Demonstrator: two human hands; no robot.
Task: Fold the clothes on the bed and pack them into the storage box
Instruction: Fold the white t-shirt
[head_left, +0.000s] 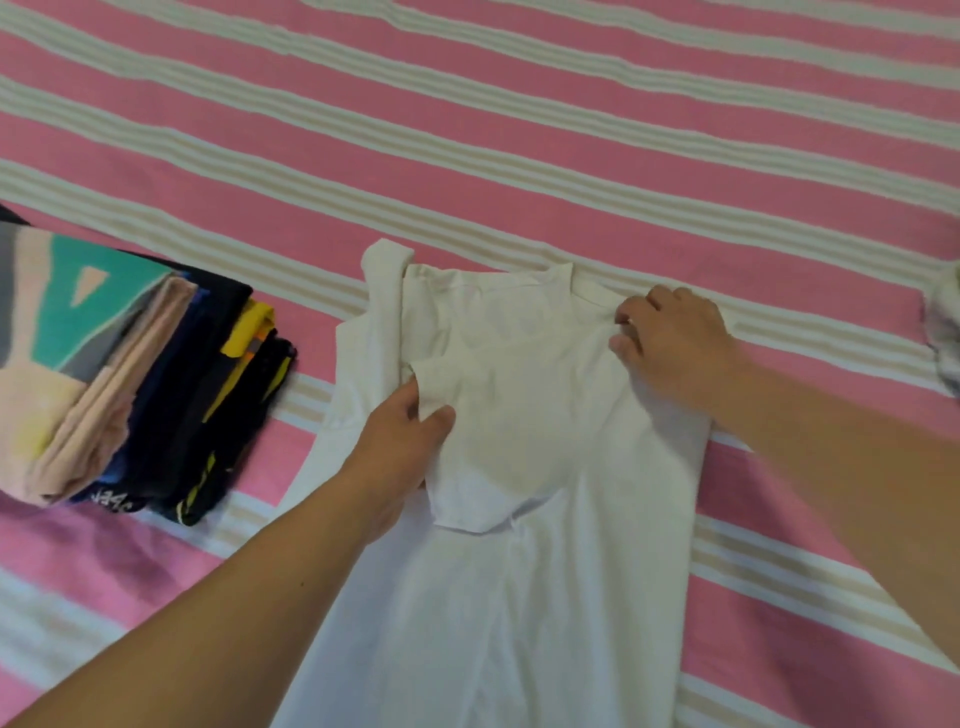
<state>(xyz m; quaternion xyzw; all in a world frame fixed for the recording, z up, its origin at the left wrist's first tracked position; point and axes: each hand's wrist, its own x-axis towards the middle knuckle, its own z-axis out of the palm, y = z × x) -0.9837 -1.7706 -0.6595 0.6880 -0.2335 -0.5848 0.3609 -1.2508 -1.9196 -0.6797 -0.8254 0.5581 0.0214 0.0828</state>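
Observation:
A white T-shirt (540, 447) lies lengthwise on the pink striped bed (519, 156), collar away from me, its sides folded in toward the middle. My left hand (402, 441) pinches the edge of the folded-over left sleeve between thumb and fingers. My right hand (670, 343) rests on the shirt's right shoulder with fingers curled into the cloth near the collar. A stack of folded clothes (130, 379) sits to the left of the shirt. No storage box is in view.
A crumpled light garment (943, 322) peeks in at the right edge of the bed. The bed's striped cover stretches away beyond the shirt.

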